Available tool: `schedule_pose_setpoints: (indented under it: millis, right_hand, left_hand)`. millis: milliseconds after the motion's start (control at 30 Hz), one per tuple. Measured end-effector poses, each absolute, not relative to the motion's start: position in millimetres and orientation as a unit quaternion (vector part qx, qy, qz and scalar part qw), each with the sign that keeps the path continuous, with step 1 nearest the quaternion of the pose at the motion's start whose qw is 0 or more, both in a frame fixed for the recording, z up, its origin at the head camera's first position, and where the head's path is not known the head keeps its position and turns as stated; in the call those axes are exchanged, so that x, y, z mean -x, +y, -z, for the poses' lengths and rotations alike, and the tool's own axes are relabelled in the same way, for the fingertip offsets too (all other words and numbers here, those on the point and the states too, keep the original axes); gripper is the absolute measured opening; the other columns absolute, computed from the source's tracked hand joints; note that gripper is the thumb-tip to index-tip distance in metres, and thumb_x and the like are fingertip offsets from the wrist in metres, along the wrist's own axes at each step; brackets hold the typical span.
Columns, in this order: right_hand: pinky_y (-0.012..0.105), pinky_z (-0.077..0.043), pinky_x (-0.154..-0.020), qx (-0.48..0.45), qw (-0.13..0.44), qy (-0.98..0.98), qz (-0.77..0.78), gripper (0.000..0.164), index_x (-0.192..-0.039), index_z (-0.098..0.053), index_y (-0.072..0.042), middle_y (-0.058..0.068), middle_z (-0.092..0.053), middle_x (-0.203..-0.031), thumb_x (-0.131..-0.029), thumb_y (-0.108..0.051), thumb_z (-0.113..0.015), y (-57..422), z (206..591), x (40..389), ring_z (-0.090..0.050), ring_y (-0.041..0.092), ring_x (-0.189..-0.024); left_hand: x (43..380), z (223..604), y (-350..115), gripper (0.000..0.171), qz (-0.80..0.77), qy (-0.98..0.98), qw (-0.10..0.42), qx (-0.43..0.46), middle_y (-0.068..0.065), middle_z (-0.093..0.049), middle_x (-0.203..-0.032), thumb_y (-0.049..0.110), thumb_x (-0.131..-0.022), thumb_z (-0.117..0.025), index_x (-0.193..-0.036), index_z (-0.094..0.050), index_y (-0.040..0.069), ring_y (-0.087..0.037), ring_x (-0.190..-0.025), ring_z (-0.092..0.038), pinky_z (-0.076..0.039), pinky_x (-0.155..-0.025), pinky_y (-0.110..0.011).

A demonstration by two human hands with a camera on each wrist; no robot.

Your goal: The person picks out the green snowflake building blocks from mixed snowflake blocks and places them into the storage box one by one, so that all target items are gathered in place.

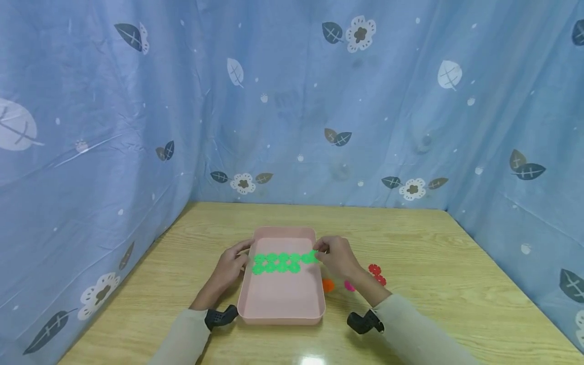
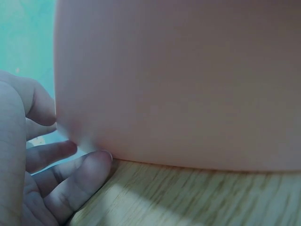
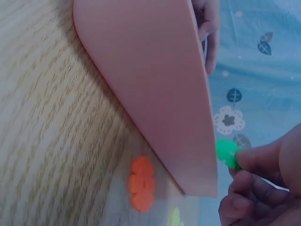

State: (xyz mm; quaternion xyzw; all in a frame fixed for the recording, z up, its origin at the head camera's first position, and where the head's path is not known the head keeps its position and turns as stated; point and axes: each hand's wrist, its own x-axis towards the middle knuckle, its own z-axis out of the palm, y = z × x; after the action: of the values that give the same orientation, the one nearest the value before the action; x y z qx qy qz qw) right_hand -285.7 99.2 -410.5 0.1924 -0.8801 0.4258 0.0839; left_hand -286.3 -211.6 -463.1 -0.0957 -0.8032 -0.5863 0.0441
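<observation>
My right hand is at the right rim of a pink plastic tray. Its thumb and fingers pinch a notched green flower-shaped disc, held just above the rim. On the tray floor lie several matching green discs in two rows, the far row reaching toward my right hand. My left hand is at the tray's left side, its fingertips touching the outer wall near the far corner. In the left wrist view, the pink wall fills most of the frame beside those fingers.
Right of the tray, orange discs lie on the wooden table, with a pink disc and red discs further right. A blue patterned curtain stands around the back and sides.
</observation>
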Motion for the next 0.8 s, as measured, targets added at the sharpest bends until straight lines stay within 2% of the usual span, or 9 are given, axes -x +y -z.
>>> schedule_pose_setpoints:
  millis: [167, 300, 400, 567, 800]
  right_hand:
    - [0.031, -0.049, -0.064, -0.229, 0.043, -0.893, -0.386, 0.007, -0.094, -0.074, -0.003, -0.001, -0.065, -0.084, -0.091, 0.000, -0.068, 91.5, 415.9, 288.3, -0.054, 0.015, -0.070]
    - [0.032, -0.053, -0.069, -0.265, 0.025, -0.900, -0.347, 0.006, -0.092, -0.074, -0.003, 0.000, -0.066, -0.084, -0.090, 0.001, -0.070, 86.3, 419.2, 292.8, -0.059, 0.015, -0.079]
    - [0.034, -0.056, -0.070, -0.276, 0.028, -0.907, -0.318, 0.008, -0.089, -0.074, -0.004, 0.004, -0.069, -0.084, -0.087, 0.003, -0.071, 83.3, 420.6, 295.7, -0.063, 0.015, -0.079]
    - [0.035, -0.058, -0.071, -0.264, 0.030, -0.917, -0.296, 0.010, -0.085, -0.075, -0.005, 0.005, -0.071, -0.084, -0.080, 0.003, -0.072, 78.7, 422.0, 299.4, -0.064, 0.016, -0.078]
    - [0.032, -0.055, -0.069, -0.232, 0.021, -0.933, -0.273, 0.014, -0.090, -0.073, -0.006, 0.001, -0.066, -0.084, -0.079, 0.002, -0.075, 75.3, 424.2, 301.7, -0.058, 0.015, -0.076]
  left_hand:
    - [284.5, 464.3, -213.1, 0.054, 0.585, -0.804, 0.045, 0.091, -0.022, -0.052, -0.147, 0.004, -0.095, -0.045, -0.149, -0.049, 0.004, -0.023, -0.074, -0.065, -0.060, -0.060, -0.035]
    - [284.1, 464.3, -213.2, 0.054, 0.588, -0.802, 0.045, 0.092, -0.022, -0.052, -0.146, 0.004, -0.095, -0.045, -0.148, -0.050, 0.004, -0.023, -0.074, -0.065, -0.061, -0.059, -0.035]
    - [284.1, 463.9, -212.5, 0.053, 0.592, -0.799, 0.042, 0.095, -0.022, -0.052, -0.147, 0.004, -0.096, -0.045, -0.149, -0.049, 0.004, -0.023, -0.074, -0.065, -0.061, -0.059, -0.035]
    - [284.0, 463.6, -211.2, 0.053, 0.594, -0.797, 0.041, 0.098, -0.022, -0.051, -0.148, 0.003, -0.096, -0.045, -0.149, -0.049, 0.004, -0.024, -0.074, -0.066, -0.061, -0.058, -0.036]
    - [284.8, 463.0, -210.9, 0.052, 0.590, -0.800, 0.047, 0.098, -0.022, -0.053, -0.146, 0.003, -0.096, -0.045, -0.148, -0.051, 0.005, -0.023, -0.072, -0.066, -0.061, -0.057, -0.035]
